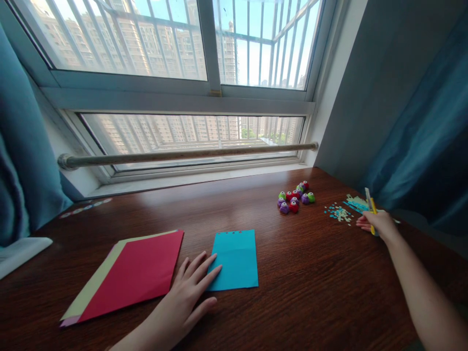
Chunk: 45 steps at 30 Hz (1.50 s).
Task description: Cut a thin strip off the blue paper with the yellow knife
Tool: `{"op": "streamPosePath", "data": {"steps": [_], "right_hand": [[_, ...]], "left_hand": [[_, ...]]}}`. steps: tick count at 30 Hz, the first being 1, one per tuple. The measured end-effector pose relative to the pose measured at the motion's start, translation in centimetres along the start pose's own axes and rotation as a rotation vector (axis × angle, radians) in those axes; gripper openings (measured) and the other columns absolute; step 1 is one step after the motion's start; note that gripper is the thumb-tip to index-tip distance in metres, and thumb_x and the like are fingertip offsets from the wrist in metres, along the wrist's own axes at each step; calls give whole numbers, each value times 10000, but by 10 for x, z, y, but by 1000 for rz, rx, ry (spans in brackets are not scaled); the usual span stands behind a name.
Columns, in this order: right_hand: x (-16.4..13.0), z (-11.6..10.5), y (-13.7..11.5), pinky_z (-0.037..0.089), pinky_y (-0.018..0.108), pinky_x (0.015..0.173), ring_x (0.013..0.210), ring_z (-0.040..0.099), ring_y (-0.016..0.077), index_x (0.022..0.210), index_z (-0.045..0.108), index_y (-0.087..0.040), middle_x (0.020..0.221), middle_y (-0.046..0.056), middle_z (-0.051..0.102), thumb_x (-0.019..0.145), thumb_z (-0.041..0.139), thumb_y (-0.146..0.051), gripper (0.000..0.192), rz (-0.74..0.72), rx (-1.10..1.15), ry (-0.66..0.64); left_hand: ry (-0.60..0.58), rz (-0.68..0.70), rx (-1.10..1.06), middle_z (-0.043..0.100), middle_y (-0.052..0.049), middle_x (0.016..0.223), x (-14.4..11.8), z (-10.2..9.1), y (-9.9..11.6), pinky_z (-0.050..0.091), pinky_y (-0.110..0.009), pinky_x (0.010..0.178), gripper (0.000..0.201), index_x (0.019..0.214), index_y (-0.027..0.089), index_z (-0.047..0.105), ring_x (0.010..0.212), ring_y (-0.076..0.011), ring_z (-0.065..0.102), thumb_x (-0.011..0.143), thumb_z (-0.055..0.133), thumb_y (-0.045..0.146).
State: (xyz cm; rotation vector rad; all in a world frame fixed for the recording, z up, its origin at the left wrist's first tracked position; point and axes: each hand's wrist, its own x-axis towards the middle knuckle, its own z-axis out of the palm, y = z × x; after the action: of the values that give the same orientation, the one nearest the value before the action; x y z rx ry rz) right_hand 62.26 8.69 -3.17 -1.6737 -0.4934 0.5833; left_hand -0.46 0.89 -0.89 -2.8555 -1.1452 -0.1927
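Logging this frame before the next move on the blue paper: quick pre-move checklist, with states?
1. Left hand flat on the table, fingertips on the blue sheet's left edge: ok.
2. Blue sheet lies flat, small holes along its top edge, nothing on it: ok.
3. Right hand grips a yellow-handled tool, far right, away from the sheet: ok.
4. Blade exposed or retracted: cannot tell.
5. Paper scraps lie scattered by the right hand: not ok.
6. Small punches and red paper stack lie apart from the blue sheet: ok.
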Motion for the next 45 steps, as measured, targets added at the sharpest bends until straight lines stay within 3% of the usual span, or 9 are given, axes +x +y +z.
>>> {"op": "streamPosePath", "data": {"steps": [5, 9, 12, 15, 18, 24, 29, 33, 45], "right_hand": [[-9, 14, -5, 563, 213, 498, 567, 638, 179, 614, 582, -116, 639, 88, 634, 688, 543, -31, 120, -43, 45, -116], [-13, 8, -8, 544, 200, 445, 483, 604, 153, 595, 561, -123, 571, 68, 603, 715, 518, -65, 140, -18, 31, -101], [-19, 7, -9, 535, 263, 381, 483, 610, 215, 590, 582, -109, 599, 114, 613, 679, 575, -62, 101, 69, -10, -210], [-25, 18, -10, 567, 260, 469, 594, 643, 246, 621, 612, -95, 673, 141, 630, 663, 607, -37, 72, 24, 44, -256], [-22, 27, -12, 573, 216, 563, 657, 650, 216, 664, 629, -91, 722, 125, 639, 696, 607, -66, 46, -96, 161, -198], [-4, 16, 1, 483, 119, 381, 404, 538, 104, 541, 521, -127, 494, 19, 546, 651, 505, 34, 195, -82, 269, 111], [1, 22, 8, 564, 207, 539, 582, 627, 165, 632, 587, -96, 636, 84, 617, 709, 563, -50, 93, 0, 367, -38], [5, 30, 8, 551, 172, 688, 688, 636, 131, 697, 589, -99, 710, 61, 624, 741, 577, -67, 56, -45, 450, -10], [5, 27, 7, 521, 183, 806, 915, 624, 176, 812, 622, -85, 928, 133, 631, 773, 529, -29, 115, 2, 489, -251]], "left_hand": [[1, -12, -10, 186, -17, 1471, 0, -1, 1, 284, -627, 983, 509, 1419, 325, 179, 1333, -333, 169, 957, 375, 414], [-3, -17, -24, 193, -24, 1470, 0, -1, 2, 275, -624, 989, 507, 1417, 325, 185, 1331, -334, 173, 956, 380, 409], [7, -16, -43, 209, -35, 1465, 0, -2, 2, 269, -619, 995, 514, 1415, 318, 198, 1325, -343, 188, 951, 400, 402], [6, -14, -51, 208, -40, 1464, 0, -2, 2, 266, -623, 993, 519, 1416, 316, 198, 1324, -346, 187, 949, 407, 403], [17, -16, -62, 213, -41, 1462, 0, -2, 2, 258, -617, 1001, 523, 1413, 316, 211, 1324, -344, 191, 943, 424, 401], [-2, -32, -64, 197, -23, 1468, 0, -2, 2, 238, -615, 1013, 520, 1414, 333, 194, 1332, -332, 171, 949, 412, 412], [-41, -31, -53, 167, -29, 1476, 0, -2, 1, 232, -631, 1007, 514, 1419, 328, 174, 1338, -334, 142, 958, 379, 423], [-18, -31, -57, 172, -25, 1475, 1, -3, 3, 243, -626, 1006, 508, 1417, 331, 184, 1336, -333, 151, 958, 386, 410], [25, -20, -81, 220, -36, 1461, 0, -3, 2, 256, -613, 1004, 521, 1407, 331, 219, 1320, -343, 202, 939, 437, 401]]}}
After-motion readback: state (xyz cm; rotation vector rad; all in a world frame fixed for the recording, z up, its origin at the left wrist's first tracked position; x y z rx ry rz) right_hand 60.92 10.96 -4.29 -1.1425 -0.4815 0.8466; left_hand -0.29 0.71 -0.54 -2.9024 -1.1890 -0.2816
